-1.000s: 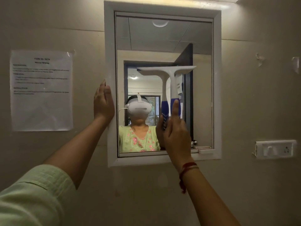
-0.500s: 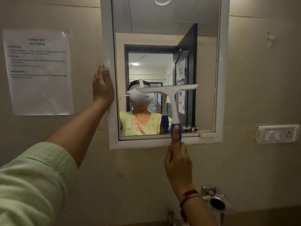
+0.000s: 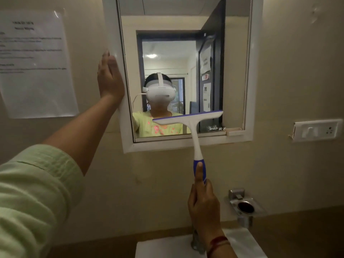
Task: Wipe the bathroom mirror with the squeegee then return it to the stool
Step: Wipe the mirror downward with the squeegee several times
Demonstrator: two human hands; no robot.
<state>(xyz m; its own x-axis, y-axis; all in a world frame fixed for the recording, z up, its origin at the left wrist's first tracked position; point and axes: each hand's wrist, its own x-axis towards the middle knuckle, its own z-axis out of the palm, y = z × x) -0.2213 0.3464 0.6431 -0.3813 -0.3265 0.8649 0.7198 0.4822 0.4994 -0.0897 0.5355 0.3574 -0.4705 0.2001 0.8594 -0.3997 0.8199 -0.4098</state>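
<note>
The right grip [image 3: 203,207] curls round the blue handle of the squeegee [image 3: 194,135], thumb straight up it; the blade slants across the lower glass of the bathroom mirror [image 3: 236,71]. The left grip [image 3: 110,77] lies flat, fingers together, on its white frame. The wall notice [image 3: 35,62] is too blurred to read.

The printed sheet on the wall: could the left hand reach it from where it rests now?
Probably yes. The left hand rests open on the left edge of the mirror frame, holding nothing, and the printed sheet hangs on the wall just beside it, with nothing between them.
</note>
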